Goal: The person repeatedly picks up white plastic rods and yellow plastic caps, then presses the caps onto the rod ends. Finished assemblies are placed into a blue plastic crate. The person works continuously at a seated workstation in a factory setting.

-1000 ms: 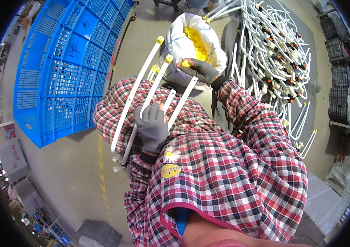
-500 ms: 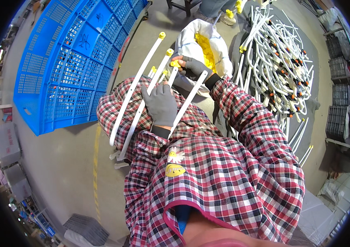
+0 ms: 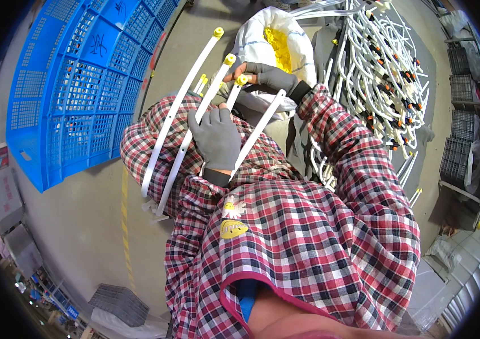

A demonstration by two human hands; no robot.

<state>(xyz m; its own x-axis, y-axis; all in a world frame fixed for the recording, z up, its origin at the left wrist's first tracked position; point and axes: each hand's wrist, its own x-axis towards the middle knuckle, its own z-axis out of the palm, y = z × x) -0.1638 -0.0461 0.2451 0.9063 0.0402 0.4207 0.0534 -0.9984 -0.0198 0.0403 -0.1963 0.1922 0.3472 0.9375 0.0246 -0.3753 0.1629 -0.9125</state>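
My left hand (image 3: 217, 138), in a grey fingerless glove, is closed round a bunch of white plastic tubes (image 3: 179, 107) lying across my lap. Several tubes carry yellow caps (image 3: 229, 60) on their upper ends. The rightmost tube (image 3: 260, 129) ends without a cap. My right hand (image 3: 271, 78), gloved the same way, is closed at the yellow cap on the third tube (image 3: 242, 79), with its bare fingertips bent around that cap. The palm side of the left hand is hidden, so how many tubes it grips cannot be seen.
An open white sack (image 3: 302, 42) of yellow caps stands just beyond my right hand. A large heap of white tubes (image 3: 387, 79) with black and orange fittings lies to the right. On the left stands a big blue crate (image 3: 53, 113); grey crates (image 3: 456, 161) are stacked at far right.
Both hands and the tubes have shifted slightly up in the view. My right fingers have reached a little further left past the third tube's cap. The left hand keeps its hold.
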